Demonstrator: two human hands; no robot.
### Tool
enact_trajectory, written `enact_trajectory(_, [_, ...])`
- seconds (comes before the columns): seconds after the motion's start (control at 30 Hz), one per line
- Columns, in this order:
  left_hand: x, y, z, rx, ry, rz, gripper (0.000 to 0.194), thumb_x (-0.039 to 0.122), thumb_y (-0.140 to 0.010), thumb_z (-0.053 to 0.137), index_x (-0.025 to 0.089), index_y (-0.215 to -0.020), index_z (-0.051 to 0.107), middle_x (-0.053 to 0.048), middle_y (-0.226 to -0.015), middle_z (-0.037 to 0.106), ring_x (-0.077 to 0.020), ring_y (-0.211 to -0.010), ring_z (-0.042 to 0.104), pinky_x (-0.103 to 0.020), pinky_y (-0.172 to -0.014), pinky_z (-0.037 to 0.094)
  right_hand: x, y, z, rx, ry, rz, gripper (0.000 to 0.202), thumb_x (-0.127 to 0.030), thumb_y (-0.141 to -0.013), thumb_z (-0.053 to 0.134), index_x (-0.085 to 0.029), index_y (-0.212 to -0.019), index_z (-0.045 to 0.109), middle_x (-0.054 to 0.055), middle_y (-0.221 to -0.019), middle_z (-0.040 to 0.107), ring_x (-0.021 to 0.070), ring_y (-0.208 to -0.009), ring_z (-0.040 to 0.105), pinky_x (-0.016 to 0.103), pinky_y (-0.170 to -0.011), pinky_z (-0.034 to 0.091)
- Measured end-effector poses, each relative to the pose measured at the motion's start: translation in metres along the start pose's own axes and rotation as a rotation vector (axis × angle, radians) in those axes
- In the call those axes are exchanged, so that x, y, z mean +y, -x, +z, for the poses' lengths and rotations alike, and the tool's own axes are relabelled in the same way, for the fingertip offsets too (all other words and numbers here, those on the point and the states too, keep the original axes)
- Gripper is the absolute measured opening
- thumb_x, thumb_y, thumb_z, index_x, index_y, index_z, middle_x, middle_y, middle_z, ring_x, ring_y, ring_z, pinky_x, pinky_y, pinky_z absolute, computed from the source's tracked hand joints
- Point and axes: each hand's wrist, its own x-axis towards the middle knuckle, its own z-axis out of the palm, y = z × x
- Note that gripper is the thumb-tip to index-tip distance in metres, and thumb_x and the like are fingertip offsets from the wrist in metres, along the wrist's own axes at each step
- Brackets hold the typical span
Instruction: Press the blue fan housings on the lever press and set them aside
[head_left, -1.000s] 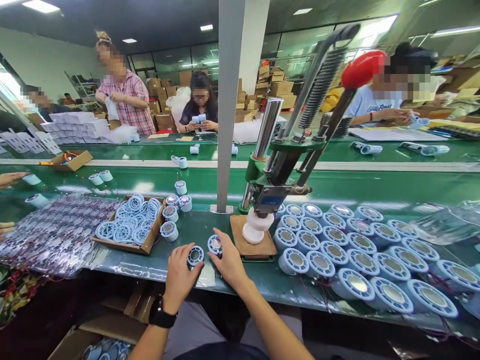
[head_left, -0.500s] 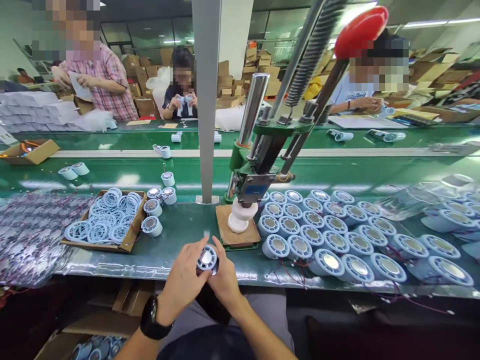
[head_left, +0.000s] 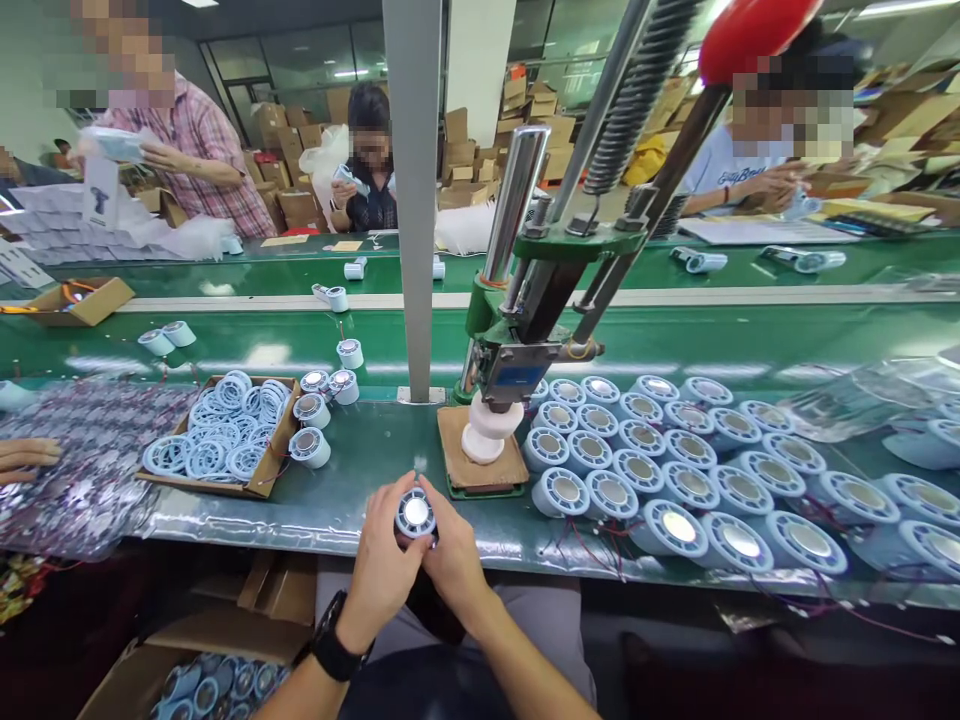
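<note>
Between my two hands sits a light-blue round motor housing (head_left: 415,512), its ringed face and silver centre disc turned up. My left hand (head_left: 381,560) wraps its left side, wearing a black band at the wrist. Around the other side close the fingers of my right hand (head_left: 453,552). The housing is held just over the front edge of the green bench; its lower part is hidden by my fingers. Beyond it to the right stands a hand press (head_left: 517,370) with a white pressing head (head_left: 491,430) over a brown board (head_left: 457,462).
Rows of similar housings (head_left: 637,470) with trailing wires fill the bench at right. A carton (head_left: 262,486) of light-blue rings stands at left, near wired parts (head_left: 82,450) and another person's hand (head_left: 26,458). Below is a box (head_left: 161,640) of blue parts. Co-workers stand or sit across the belt.
My view has shifted slightly, while both hands keep hold of the housing. Another person's hand has come in at the left edge.
</note>
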Motion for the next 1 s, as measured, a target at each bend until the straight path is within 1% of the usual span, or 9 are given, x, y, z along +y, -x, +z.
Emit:
enact_trajectory(0.33, [-0.016,0.013,0.021,0.099,0.183,-0.061,0.056,0.029,-0.084,0.058,0.02,-0.139,0.048,-0.013,-0.147,0.049,-0.03,-0.14,0.041,-0.05,-0.117,0.032,-0.007,-0.006,-0.027,-0.322,0.187,-0.034,0.072,-0.009,-0.086,0.048,-0.02,-0.156,0.031,0.012,-0.148,0.045,0.023,-0.139,0.045,0.042,-0.113,0.047])
enact_trajectory(0.47, [-0.019,0.003,0.011,-0.003,0.21,-0.111,0.058,0.029,-0.077,0.061,0.017,-0.133,0.052,-0.014,-0.136,0.059,-0.0308,-0.128,0.054,-0.05,-0.111,0.039,-0.032,-0.025,-0.07,-0.457,0.282,-0.065,0.075,-0.011,-0.084,0.056,-0.02,-0.155,0.033,0.014,-0.151,0.041,0.0263,-0.141,0.043,0.043,-0.112,0.047])
enact_trajectory(0.57, [-0.01,-0.024,-0.004,-0.04,0.174,-0.124,0.057,0.026,-0.067,0.068,0.016,-0.123,0.06,-0.012,-0.125,0.067,-0.0305,-0.116,0.061,-0.049,-0.107,0.042,-0.081,-0.074,-0.138,-0.141,0.337,-0.317,0.062,-0.019,-0.091,0.055,-0.022,-0.15,0.039,0.011,-0.147,0.046,0.0233,-0.139,0.045,0.043,-0.114,0.046])
enact_trajectory(0.67, [0.012,-0.063,-0.011,-0.042,0.174,-0.055,0.057,0.026,-0.064,0.072,0.015,-0.119,0.064,-0.011,-0.12,0.069,-0.0291,-0.11,0.063,-0.046,-0.103,0.045,-0.135,-0.155,-0.213,0.378,0.45,-0.56,0.046,-0.019,-0.092,0.055,-0.017,-0.138,0.052,0.01,-0.136,0.054,0.0227,-0.136,0.047,0.047,-0.116,0.04])
enact_trajectory(0.73, [0.03,-0.086,-0.004,-0.08,0.223,0.009,0.057,0.027,-0.064,0.074,0.015,-0.118,0.064,-0.011,-0.116,0.071,-0.0274,-0.104,0.066,-0.042,-0.099,0.049,-0.159,-0.215,-0.249,0.587,0.46,-0.562,0.045,-0.022,-0.092,0.057,-0.012,-0.136,0.052,0.01,-0.132,0.058,0.0195,-0.128,0.053,0.04,-0.109,0.045])
enact_trajectory(0.8, [0.045,-0.103,0.01,-0.134,0.291,0.048,0.057,0.024,-0.063,0.076,0.015,-0.117,0.065,-0.01,-0.113,0.072,-0.0257,-0.101,0.067,-0.039,-0.095,0.051,-0.167,-0.266,-0.268,0.618,0.405,-0.45,0.045,-0.031,-0.096,0.042,-0.003,-0.129,0.055,0.008,-0.117,0.065,0.012,-0.112,0.063,0.026,-0.093,0.049])
enact_trajectory(0.87, [0.054,-0.114,0.029,-0.199,0.366,0.068,0.057,0.021,-0.062,0.077,0.014,-0.117,0.065,-0.01,-0.113,0.073,-0.0246,-0.1,0.068,-0.037,-0.093,0.052,-0.163,-0.298,-0.272,0.538,0.338,-0.345,0.064,-0.035,-0.095,0.015,0.007,-0.113,0.059,0.006,-0.099,0.068,0.0048,-0.091,0.068,0.017,-0.077,0.046])
enact_trajectory(0.93, [0.057,-0.121,0.046,-0.25,0.417,0.079,0.056,0.021,-0.064,0.078,0.014,-0.119,0.065,-0.01,-0.112,0.073,-0.0242,-0.1,0.068,-0.037,-0.092,0.053,-0.155,-0.313,-0.268,0.472,0.285,-0.308,0.078,-0.034,-0.088,-0.001,0.013,-0.097,0.06,0.007,-0.092,0.068,0.0013,-0.079,0.067,0.014,-0.069,0.041])
enact_trajectory(1.0, [0.056,-0.125,0.058,-0.273,0.431,0.089,0.055,0.022,-0.066,0.08,0.014,-0.119,0.066,-0.01,-0.112,0.073,-0.0249,-0.102,0.068,-0.038,-0.093,0.054,-0.149,-0.318,-0.264,0.466,0.249,-0.31,0.079,-0.034,-0.087,-0.002,0.013,-0.093,0.06,0.006,-0.09,0.068,-0.0001,-0.074,0.066,0.013,-0.066,0.039])
